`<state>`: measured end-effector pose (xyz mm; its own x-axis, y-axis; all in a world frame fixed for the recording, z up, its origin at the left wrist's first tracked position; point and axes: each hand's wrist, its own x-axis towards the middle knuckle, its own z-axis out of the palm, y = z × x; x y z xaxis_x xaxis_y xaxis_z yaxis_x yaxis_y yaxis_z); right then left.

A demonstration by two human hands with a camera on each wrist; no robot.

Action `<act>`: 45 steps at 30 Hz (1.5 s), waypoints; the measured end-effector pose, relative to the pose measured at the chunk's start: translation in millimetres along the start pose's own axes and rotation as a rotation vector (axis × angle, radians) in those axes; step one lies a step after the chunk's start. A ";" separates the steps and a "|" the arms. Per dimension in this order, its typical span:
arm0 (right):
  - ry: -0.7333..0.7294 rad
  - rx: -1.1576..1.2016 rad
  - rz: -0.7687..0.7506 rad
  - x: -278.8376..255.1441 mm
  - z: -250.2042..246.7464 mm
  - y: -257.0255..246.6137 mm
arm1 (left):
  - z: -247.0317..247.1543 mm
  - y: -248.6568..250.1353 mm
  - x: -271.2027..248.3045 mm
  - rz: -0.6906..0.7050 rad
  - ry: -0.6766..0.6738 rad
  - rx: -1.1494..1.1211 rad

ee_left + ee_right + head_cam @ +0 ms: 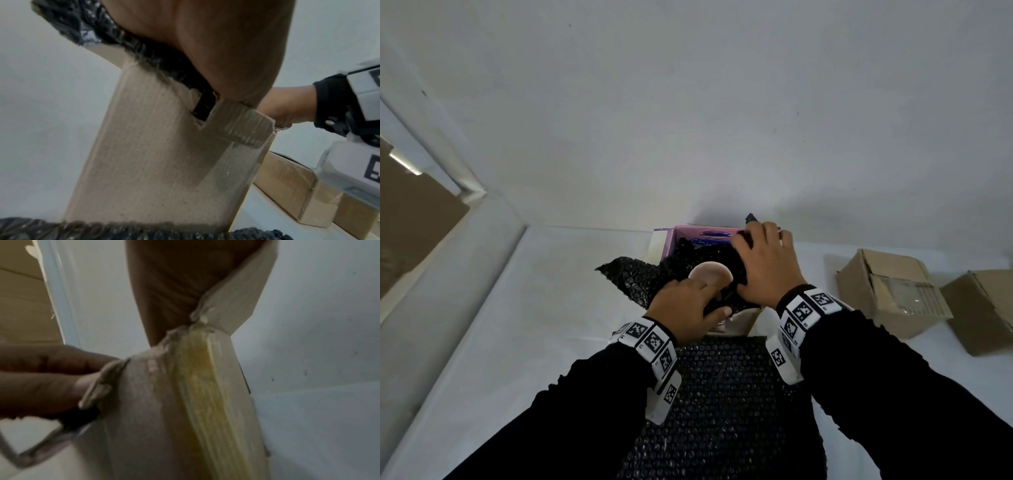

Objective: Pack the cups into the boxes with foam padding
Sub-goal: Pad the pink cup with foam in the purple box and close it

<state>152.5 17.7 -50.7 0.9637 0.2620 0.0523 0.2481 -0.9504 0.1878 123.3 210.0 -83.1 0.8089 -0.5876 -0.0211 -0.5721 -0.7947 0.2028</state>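
Note:
An open cardboard box (669,245) with a purple inner flap stands on the white table. Black bubble wrap (630,275) fills it and spills over its left side. A pale pink cup (710,271) sits in the wrap, only its round top showing. My left hand (714,298) pinches the wrap at the box's near edge, its fingers against the cup. My right hand (760,246) lies flat with spread fingers, pressing the wrap down at the box's right side. The left wrist view shows the box wall (164,162) under my palm; the right wrist view shows the box corner (185,402).
A second sheet of black bubble wrap (722,394) lies on the table between my forearms. Two brown cardboard boxes (890,291) (986,308) lie at the right. A white wall rises just behind the open box, and the table's left edge runs along a ledge.

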 end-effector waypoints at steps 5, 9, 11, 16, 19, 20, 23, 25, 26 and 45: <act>0.020 0.010 0.010 0.5 6.7 2.8 | 3.8 -4.0 1.8 0.056 0.018 -0.027; 0.001 0.018 -0.058 1.5 12.5 -5.2 | 5.6 -5.4 -2.1 0.101 0.073 -0.074; -0.085 0.022 -0.058 4.1 15.4 -6.2 | 5.9 -4.2 -3.6 0.104 0.139 -0.101; -0.239 0.029 -0.079 9.5 14.5 -8.7 | -6.2 -3.6 -6.9 0.058 0.246 0.027; -0.120 0.062 -0.122 4.3 4.5 -5.7 | -22.1 -10.4 -11.4 -0.084 0.391 0.125; -0.078 0.127 -0.153 1.8 2.4 -4.9 | -26.2 -14.7 -13.3 -0.150 0.428 0.132; -0.119 0.435 -0.245 -12.2 -4.5 -6.6 | -31.6 -29.1 -21.1 -0.321 0.360 0.076; -0.191 0.474 -0.295 -21.0 -6.0 -9.1 | -33.9 -36.3 -25.9 -0.305 0.267 -0.032; -0.207 0.441 -0.319 -23.6 -4.8 -9.8 | -35.5 -37.5 -27.4 -0.267 0.239 -0.057; -0.503 0.362 -0.172 -29.0 -36.8 -26.7 | -73.7 -4.9 -18.6 -0.171 -0.160 0.281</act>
<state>114.2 41.6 -21.2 0.8139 0.3886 -0.4319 0.3363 -0.9213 -0.1952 121.1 236.0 -11.6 0.8772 -0.4412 -0.1893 -0.4633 -0.8813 -0.0930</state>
